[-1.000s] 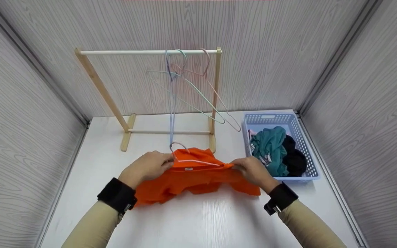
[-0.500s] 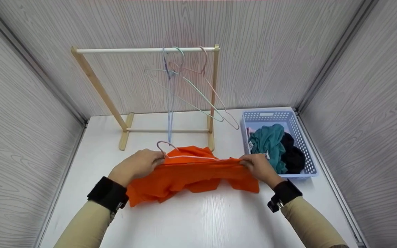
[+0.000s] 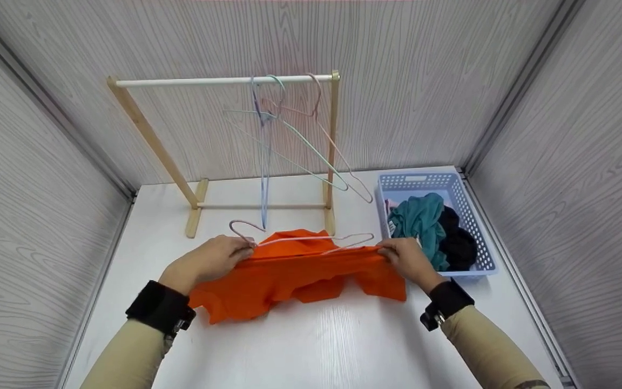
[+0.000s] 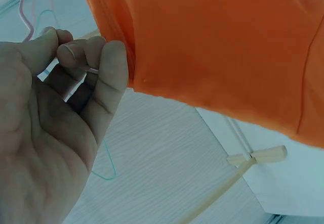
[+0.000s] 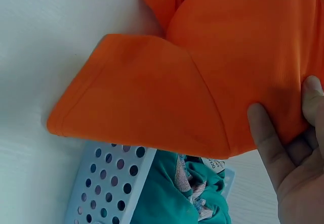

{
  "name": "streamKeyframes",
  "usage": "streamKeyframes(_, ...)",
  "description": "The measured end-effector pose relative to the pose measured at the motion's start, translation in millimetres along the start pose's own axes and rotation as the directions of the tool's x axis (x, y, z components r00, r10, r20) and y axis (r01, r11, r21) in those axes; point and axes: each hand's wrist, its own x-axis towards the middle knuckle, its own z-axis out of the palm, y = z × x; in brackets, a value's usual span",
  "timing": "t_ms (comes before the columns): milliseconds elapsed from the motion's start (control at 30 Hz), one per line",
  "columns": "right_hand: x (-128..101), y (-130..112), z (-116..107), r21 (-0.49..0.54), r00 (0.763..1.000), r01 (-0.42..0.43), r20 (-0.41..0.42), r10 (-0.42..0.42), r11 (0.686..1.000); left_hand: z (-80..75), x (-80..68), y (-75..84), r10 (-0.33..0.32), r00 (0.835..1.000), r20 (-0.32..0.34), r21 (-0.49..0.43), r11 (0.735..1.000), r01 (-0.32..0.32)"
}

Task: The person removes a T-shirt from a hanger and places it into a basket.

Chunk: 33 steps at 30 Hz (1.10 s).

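Note:
An orange T-shirt [image 3: 295, 275] is stretched between the two hands, its lower part drooping toward the table. My left hand [image 3: 211, 262] pinches a pink wire hanger [image 3: 300, 238] just below its hook, at the shirt's left edge. The hanger's hook points left, and its right end shows above the shirt's top edge. In the left wrist view, orange fabric lies against the fingertips [image 4: 112, 57]. My right hand [image 3: 411, 262] pinches the shirt's upper right part between thumb and fingers. A sleeve [image 5: 136, 92] hangs beside that hand in the right wrist view.
Behind the shirt stands a wooden rack [image 3: 154, 143] with a white rail [image 3: 192, 82]. Blue, green [image 3: 311, 145] and pink hangers hang on it. At right, a light blue basket [image 3: 486, 259] holds teal [image 3: 419, 221] and black clothes [image 3: 457, 243].
My left hand has shifted left with the hanger, whose right end has come out of the shirt's neck into sight. The right hand moved slightly right, and the shirt's top edge is pulled straighter.

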Motion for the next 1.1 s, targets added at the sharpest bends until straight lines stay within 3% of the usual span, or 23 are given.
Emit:
streamKeyframes(133, -0.1, -12.2, 8.4, 0.022, 1.0, 0.009, -0.001, -0.009, 1.0, 2.3, 6.4, 10.9, 0.022, 1.0, 0.007, -0.012, 1.0, -0.022)
streamKeyframes(400, 3.7, -38.8, 29.7, 0.132, 0.992, 0.106, 0.056, -0.114, 0.986, 5.7, 31.0, 41.9, 0.101, 0.994, 0.035, -0.043, 0.994, -0.099)
streamKeyframes(567, 6.6, -53.5, 45.2, 0.17, 0.979, 0.156, 0.101, -0.175, 0.973, 9.5, 43.8, 58.6, 0.161, 0.987, 0.022, 0.008, 0.987, -0.162)
streamKeyframes(733, 6.9, -66.4, 61.1, 0.186, 0.944, 0.231, 0.194, -0.266, 0.955, 12.9, 57.4, 72.5, 0.183, 0.983, 0.015, 0.024, 0.983, -0.183)
streamKeyframes(900, 4.3, -76.5, 73.2, 0.167, 0.875, 0.363, 0.278, -0.397, 0.917, 16.0, 70.1, 85.0, 0.203, 0.979, 0.013, -0.024, 0.979, -0.202)
streamKeyframes(1000, 3.0, -79.6, 77.1, 0.172, 0.842, 0.386, 0.336, -0.422, 0.906, 17.3, 74.7, 90.2, 0.22, 0.975, 0.017, -0.042, 0.975, -0.219)
streamKeyframes(1100, 1.6, -78.4, 77.6, 0.171, 0.84, 0.343, 0.384, -0.383, 0.924, 17.2, 76.1, 93.0, 0.224, 0.974, 0.026, -0.046, 0.974, -0.223)
